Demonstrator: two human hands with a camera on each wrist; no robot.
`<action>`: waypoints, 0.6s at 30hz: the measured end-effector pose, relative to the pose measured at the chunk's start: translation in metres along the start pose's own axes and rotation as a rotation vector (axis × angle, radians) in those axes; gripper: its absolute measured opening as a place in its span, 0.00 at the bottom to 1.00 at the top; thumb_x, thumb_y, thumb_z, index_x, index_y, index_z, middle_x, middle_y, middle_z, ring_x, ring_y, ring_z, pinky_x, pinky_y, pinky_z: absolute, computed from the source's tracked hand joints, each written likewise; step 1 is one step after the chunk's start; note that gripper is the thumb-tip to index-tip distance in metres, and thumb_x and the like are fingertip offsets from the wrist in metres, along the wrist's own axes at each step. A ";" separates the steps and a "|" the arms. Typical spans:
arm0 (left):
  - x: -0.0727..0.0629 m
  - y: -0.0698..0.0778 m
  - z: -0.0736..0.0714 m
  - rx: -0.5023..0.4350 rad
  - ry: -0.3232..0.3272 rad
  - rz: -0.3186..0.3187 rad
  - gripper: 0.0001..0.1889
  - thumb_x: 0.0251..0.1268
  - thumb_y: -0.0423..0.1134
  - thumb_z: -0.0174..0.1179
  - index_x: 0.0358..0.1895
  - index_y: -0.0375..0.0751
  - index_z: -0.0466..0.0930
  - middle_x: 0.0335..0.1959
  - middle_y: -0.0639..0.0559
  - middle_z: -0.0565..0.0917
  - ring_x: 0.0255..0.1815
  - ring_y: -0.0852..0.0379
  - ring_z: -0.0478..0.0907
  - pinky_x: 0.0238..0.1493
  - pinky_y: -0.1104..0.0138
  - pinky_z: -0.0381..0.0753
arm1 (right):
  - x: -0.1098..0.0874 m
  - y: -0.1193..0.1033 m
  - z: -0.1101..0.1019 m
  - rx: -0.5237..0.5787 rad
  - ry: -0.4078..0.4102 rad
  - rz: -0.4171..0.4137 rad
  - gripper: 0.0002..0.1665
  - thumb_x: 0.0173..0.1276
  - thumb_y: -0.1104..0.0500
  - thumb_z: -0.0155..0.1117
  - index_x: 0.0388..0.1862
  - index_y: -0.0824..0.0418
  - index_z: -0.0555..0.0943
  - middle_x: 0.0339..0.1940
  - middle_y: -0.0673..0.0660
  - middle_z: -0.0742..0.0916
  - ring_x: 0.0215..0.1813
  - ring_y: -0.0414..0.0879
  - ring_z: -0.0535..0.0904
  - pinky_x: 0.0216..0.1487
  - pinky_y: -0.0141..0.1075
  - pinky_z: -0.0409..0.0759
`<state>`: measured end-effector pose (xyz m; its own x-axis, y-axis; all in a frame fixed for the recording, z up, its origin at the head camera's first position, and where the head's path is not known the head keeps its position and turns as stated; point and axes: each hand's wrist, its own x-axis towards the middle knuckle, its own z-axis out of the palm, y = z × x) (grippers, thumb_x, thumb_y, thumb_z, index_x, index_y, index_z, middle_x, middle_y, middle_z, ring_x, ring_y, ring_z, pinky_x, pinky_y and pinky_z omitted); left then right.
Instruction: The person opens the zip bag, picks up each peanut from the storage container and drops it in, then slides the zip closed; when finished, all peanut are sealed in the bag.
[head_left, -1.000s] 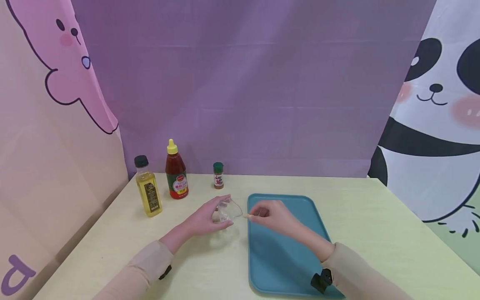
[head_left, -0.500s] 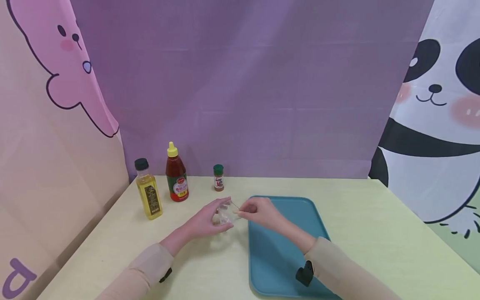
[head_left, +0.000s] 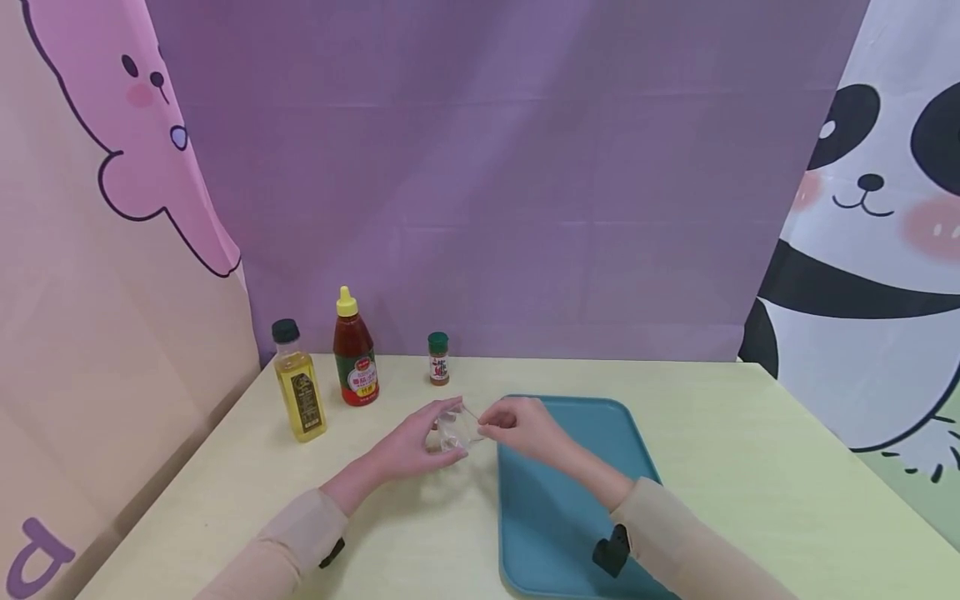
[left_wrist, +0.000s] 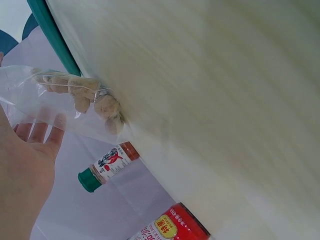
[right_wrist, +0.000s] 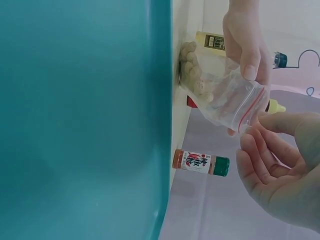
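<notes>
Between both hands is a clear zip bag point(right_wrist: 227, 97) with a red stripe along its mouth. Several pale brown, roundish lumps point(left_wrist: 82, 89) lie at its bottom, low over the table; their kind is unclear. My left hand point(head_left: 412, 442) holds the bag from the left, thumb on the near side and fingers behind the plastic. My right hand point(head_left: 521, 425) comes from over the blue tray point(head_left: 570, 533) and pinches a corner of the bag's mouth between thumb and forefinger. Its other fingers are loosely curled in the right wrist view.
At the back left of the table point(head_left: 750, 467) stand an oil bottle point(head_left: 302, 396) and a ketchup bottle point(head_left: 356, 358). A small spice jar point(head_left: 438, 360) with a green cap is just behind the bag. A purple cloth point(head_left: 525, 208) hangs beyond the back edge.
My right hand has moved left from the tray's edge to the bag's mouth. A second ago a small pale piece showed at its fingertips. My left hand has stayed nearly in place.
</notes>
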<state>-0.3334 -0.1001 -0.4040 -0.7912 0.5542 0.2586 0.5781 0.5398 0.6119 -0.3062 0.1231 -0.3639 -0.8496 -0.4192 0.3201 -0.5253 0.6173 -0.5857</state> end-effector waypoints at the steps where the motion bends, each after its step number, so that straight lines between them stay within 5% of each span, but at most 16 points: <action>1: 0.000 0.000 0.000 0.001 -0.001 -0.002 0.41 0.56 0.57 0.63 0.71 0.55 0.55 0.67 0.57 0.67 0.63 0.56 0.68 0.59 0.58 0.75 | -0.001 0.000 -0.001 0.001 -0.008 -0.004 0.08 0.62 0.57 0.66 0.38 0.58 0.85 0.31 0.50 0.87 0.30 0.37 0.77 0.30 0.27 0.78; 11: -0.001 -0.001 0.001 0.008 -0.011 -0.017 0.42 0.56 0.59 0.62 0.72 0.56 0.54 0.68 0.57 0.67 0.64 0.55 0.67 0.59 0.58 0.76 | -0.008 0.000 0.000 0.005 -0.167 -0.067 0.13 0.62 0.59 0.65 0.45 0.62 0.83 0.30 0.53 0.87 0.28 0.37 0.78 0.29 0.25 0.77; 18: 0.001 -0.002 0.000 -0.018 -0.014 -0.035 0.36 0.63 0.59 0.55 0.72 0.57 0.54 0.68 0.57 0.66 0.66 0.54 0.67 0.62 0.56 0.73 | -0.005 -0.002 0.003 0.037 -0.180 -0.027 0.12 0.63 0.59 0.65 0.45 0.61 0.83 0.37 0.53 0.88 0.38 0.43 0.84 0.37 0.30 0.82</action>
<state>-0.3351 -0.1006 -0.4045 -0.8076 0.5444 0.2265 0.5466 0.5470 0.6340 -0.3005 0.1221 -0.3669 -0.8109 -0.5502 0.1995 -0.5431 0.5804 -0.6067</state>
